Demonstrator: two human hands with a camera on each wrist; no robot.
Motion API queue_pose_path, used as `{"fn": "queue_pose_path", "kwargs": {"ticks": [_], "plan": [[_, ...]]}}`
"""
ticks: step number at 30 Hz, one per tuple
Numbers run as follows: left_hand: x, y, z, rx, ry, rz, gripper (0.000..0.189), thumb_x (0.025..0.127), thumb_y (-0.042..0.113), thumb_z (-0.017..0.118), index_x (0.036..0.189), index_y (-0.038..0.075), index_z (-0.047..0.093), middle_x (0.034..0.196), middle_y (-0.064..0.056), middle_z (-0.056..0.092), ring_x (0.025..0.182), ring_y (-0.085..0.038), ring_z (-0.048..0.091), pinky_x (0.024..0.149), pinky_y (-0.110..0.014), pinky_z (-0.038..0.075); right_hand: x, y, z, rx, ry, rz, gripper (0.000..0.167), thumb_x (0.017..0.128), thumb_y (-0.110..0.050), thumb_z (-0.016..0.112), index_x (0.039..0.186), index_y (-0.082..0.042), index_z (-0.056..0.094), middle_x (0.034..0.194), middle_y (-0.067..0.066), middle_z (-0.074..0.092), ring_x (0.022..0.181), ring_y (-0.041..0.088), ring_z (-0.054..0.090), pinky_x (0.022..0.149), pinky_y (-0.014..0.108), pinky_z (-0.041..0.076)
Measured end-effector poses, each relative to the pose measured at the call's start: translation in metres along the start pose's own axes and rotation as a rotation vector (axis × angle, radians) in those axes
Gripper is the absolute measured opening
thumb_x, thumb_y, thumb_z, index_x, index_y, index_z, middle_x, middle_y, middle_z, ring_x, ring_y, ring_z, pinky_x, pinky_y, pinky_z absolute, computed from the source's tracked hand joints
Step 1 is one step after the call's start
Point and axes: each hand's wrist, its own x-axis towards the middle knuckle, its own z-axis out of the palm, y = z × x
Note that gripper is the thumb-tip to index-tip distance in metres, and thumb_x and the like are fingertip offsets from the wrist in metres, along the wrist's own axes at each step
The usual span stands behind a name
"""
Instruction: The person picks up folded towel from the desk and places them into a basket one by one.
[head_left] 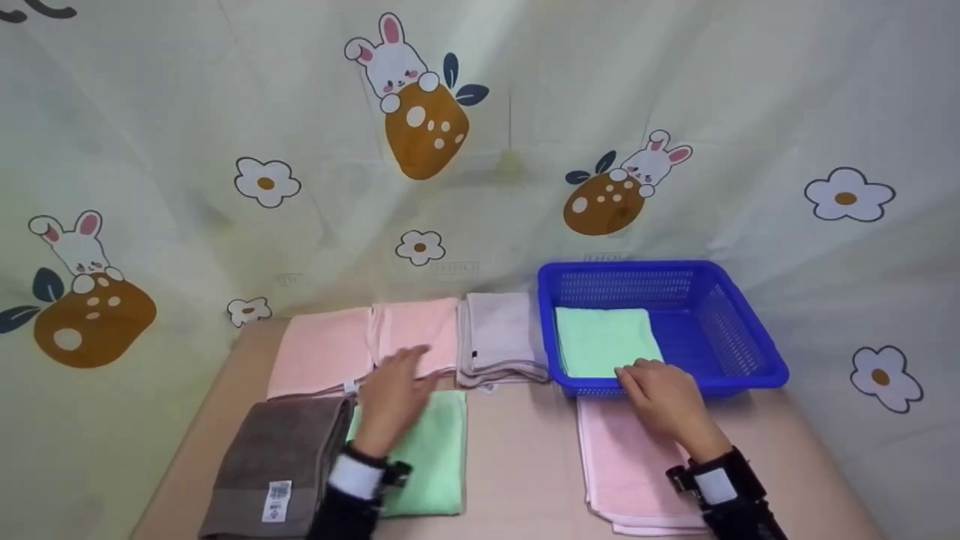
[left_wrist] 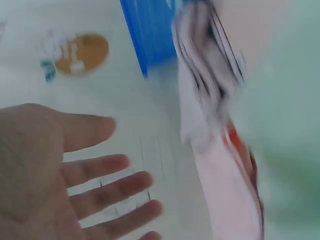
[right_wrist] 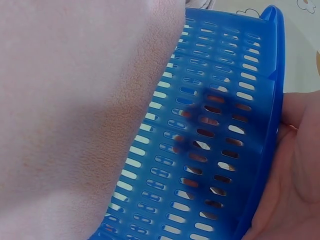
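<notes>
My left hand (head_left: 394, 401) hovers over the back of a folded green towel (head_left: 435, 465) and the front edge of a folded pink towel (head_left: 416, 334). Its fingers are spread and hold nothing in the left wrist view. At the right, my right hand (head_left: 664, 397) grips the front rim of a blue plastic basket (head_left: 750, 322), and bits of finger show through the slots in the right wrist view. Inside that basket, on its left side, lies another folded green towel (head_left: 604, 341). A folded pink towel (head_left: 630, 480) lies in front of the basket, partly under my right forearm.
A second back-row pink towel (head_left: 322, 349) lies at the left. Beside the basket is a folded grey-lilac towel (head_left: 502, 330). A dark brown towel (head_left: 281, 450) with a white label sits at the front left. A printed curtain (head_left: 510, 202) hangs behind the table.
</notes>
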Motion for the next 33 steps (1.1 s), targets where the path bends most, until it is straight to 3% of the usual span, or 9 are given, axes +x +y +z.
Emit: {"fn": "queue_pose_path", "kwargs": {"ticks": [3, 6, 8, 10, 15, 21, 26, 29, 33], "plan": [[-0.015, -0.047, -0.022, 0.070, -0.078, -0.044, 0.048, 0.088, 0.031, 0.080, 0.128, 0.006, 0.069, 0.110, -0.019, 0.073, 0.098, -0.040, 0.068, 0.079, -0.056, 0.055, 0.001, -0.004, 0.003, 0.009, -0.016, -0.007, 0.033, 0.106, -0.026, 0.056, 0.076, -0.017, 0.069, 0.071, -0.003, 0.055, 0.071, 0.022, 0.061, 0.067, 0.044, 0.052], [-0.025, -0.090, -0.036, 0.052, -0.225, -0.083, 0.064, 0.083, 0.033, 0.085, 0.137, 0.005, 0.064, 0.119, -0.021, 0.070, 0.106, -0.042, 0.064, 0.087, -0.061, 0.052, 0.002, -0.007, 0.004, 0.012, -0.026, -0.014, 0.034, 0.106, -0.027, 0.055, 0.075, -0.018, 0.067, 0.071, -0.004, 0.055, 0.069, 0.020, 0.059, 0.067, 0.042, 0.051], [-0.025, -0.108, -0.039, 0.018, -0.310, -0.110, 0.074, 0.079, 0.034, 0.087, 0.141, 0.003, 0.061, 0.127, -0.024, 0.067, 0.113, -0.044, 0.061, 0.094, -0.065, 0.049, 0.002, -0.007, 0.004, 0.011, -0.024, -0.011, 0.034, 0.106, -0.027, 0.056, 0.074, -0.018, 0.067, 0.070, -0.004, 0.054, 0.069, 0.020, 0.059, 0.066, 0.041, 0.051], [-0.023, -0.118, -0.036, 0.010, -0.340, -0.110, 0.076, 0.076, 0.034, 0.089, 0.139, 0.003, 0.061, 0.128, -0.024, 0.066, 0.114, -0.045, 0.060, 0.097, -0.067, 0.047, 0.001, -0.006, 0.002, 0.004, -0.016, -0.006, 0.034, 0.105, -0.026, 0.057, 0.074, -0.018, 0.067, 0.070, -0.004, 0.053, 0.069, 0.020, 0.059, 0.067, 0.042, 0.051], [-0.020, -0.116, -0.024, 0.087, -0.333, -0.046, 0.052, 0.073, 0.034, 0.091, 0.112, 0.006, 0.072, 0.103, -0.011, 0.068, 0.100, -0.036, 0.059, 0.090, -0.060, 0.047, 0.001, -0.003, -0.001, 0.000, -0.009, -0.009, 0.034, 0.105, -0.026, 0.057, 0.073, -0.018, 0.065, 0.068, -0.005, 0.051, 0.067, 0.018, 0.057, 0.065, 0.041, 0.050], [-0.016, -0.108, -0.017, 0.079, -0.350, 0.015, 0.049, 0.073, 0.036, 0.092, 0.109, 0.009, 0.073, 0.106, -0.008, 0.072, 0.108, -0.035, 0.058, 0.098, -0.059, 0.043, 0.000, -0.001, -0.003, -0.009, -0.008, -0.002, 0.033, 0.105, -0.026, 0.058, 0.073, -0.018, 0.066, 0.068, -0.005, 0.051, 0.068, 0.019, 0.058, 0.066, 0.042, 0.051], [-0.014, -0.098, -0.013, 0.114, -0.293, 0.078, 0.041, 0.069, 0.034, 0.095, 0.097, 0.012, 0.074, 0.102, -0.008, 0.074, 0.112, -0.035, 0.057, 0.110, -0.057, 0.038, 0.001, 0.001, -0.003, -0.024, 0.022, -0.014, 0.031, 0.103, -0.025, 0.060, 0.074, -0.017, 0.067, 0.068, -0.004, 0.052, 0.070, 0.024, 0.062, 0.065, 0.044, 0.051], [-0.014, -0.088, -0.013, 0.192, -0.245, 0.107, 0.040, 0.066, 0.033, 0.096, 0.092, 0.013, 0.075, 0.097, -0.008, 0.075, 0.105, -0.034, 0.058, 0.104, -0.055, 0.042, 0.001, 0.000, -0.003, -0.015, 0.024, -0.013, 0.032, 0.103, -0.025, 0.059, 0.073, -0.017, 0.065, 0.068, -0.004, 0.051, 0.068, 0.022, 0.060, 0.064, 0.043, 0.050], [-0.013, -0.076, -0.011, 0.265, -0.239, 0.095, 0.039, 0.068, 0.032, 0.095, 0.091, 0.009, 0.073, 0.086, -0.011, 0.073, 0.083, -0.032, 0.062, 0.078, -0.050, 0.050, 0.001, 0.000, -0.004, -0.004, 0.017, 0.002, 0.033, 0.104, -0.025, 0.059, 0.071, -0.018, 0.063, 0.068, -0.005, 0.050, 0.068, 0.020, 0.058, 0.063, 0.042, 0.049]]}}
